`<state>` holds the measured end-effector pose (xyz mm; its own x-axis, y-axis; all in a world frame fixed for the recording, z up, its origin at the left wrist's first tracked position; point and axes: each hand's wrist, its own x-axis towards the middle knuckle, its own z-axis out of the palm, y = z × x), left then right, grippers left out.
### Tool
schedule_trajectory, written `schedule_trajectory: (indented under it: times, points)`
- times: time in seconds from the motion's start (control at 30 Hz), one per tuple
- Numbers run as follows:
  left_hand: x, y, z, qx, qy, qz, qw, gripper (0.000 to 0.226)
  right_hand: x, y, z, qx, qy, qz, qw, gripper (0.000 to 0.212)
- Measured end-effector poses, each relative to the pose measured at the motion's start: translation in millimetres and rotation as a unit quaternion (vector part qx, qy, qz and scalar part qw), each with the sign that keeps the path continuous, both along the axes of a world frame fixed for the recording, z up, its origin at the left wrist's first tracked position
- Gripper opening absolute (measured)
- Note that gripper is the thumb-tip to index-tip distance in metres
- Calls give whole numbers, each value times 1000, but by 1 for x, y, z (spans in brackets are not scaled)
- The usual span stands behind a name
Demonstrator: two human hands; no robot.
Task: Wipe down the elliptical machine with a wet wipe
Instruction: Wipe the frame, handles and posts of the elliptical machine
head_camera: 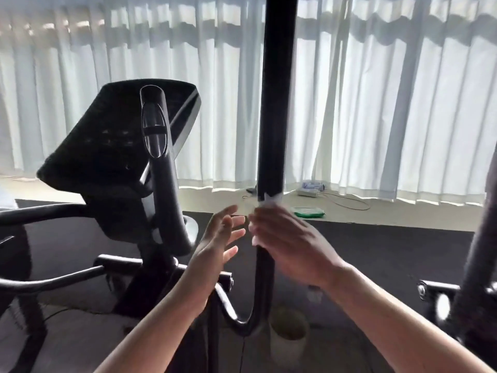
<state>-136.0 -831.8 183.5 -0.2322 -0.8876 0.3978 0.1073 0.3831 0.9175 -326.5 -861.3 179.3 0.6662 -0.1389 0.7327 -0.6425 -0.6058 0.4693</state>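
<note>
Black foam on the upright handlebar (274,103) of the elliptical machine (150,238), rising through the middle of view against white curtains (376,103). Right hand (290,246) wrapped round that bar just below the foam grip, fingers curled about it with a white wet wipe (266,203) bunched between palm and tube; edges of the wipe poking out above the knuckles and below the fingertips. Left hand (219,238) just beside the bar on its left, fingers spread and relaxed, palm turned toward the bar, gripping nothing and apart from the right hand by a narrow gap. Some motion blur over both hands.

Dark console (113,141) tilted at left, with a shorter curved grip (157,157) and its shiny sensor plate in front. More black tubing running out to the left edge and along the bottom. Second dark upright (481,251) at the far right edge, blurred. Dark mat (376,246) under the machine. On the pale floor by the curtain hem, a green-rimmed pack (308,211), a white power strip (308,193) with a thin cable (347,203) looping away, and a small box behind it. Pale round pot (289,337) low down, near the bend of the bar.
</note>
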Motion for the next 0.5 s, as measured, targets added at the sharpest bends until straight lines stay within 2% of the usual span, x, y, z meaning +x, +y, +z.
schedule_trajectory:
  times: [0.1,0.27,0.4,0.5]
  points:
    - [-3,-3,-22,48,-4,-13,999,44,-11,-7,25,-17,9,1,1000,29]
    - [-5,-5,-51,110,4,-28,994,29,-15,-5,-57,58,-34,12,998,35]
    - [-2,1,-73,137,-1,3,991,30,-14,7,-125,108,45,7,993,43]
    - [5,12,-92,153,-15,26,988,30,-14,16,-120,99,78,2,992,38]
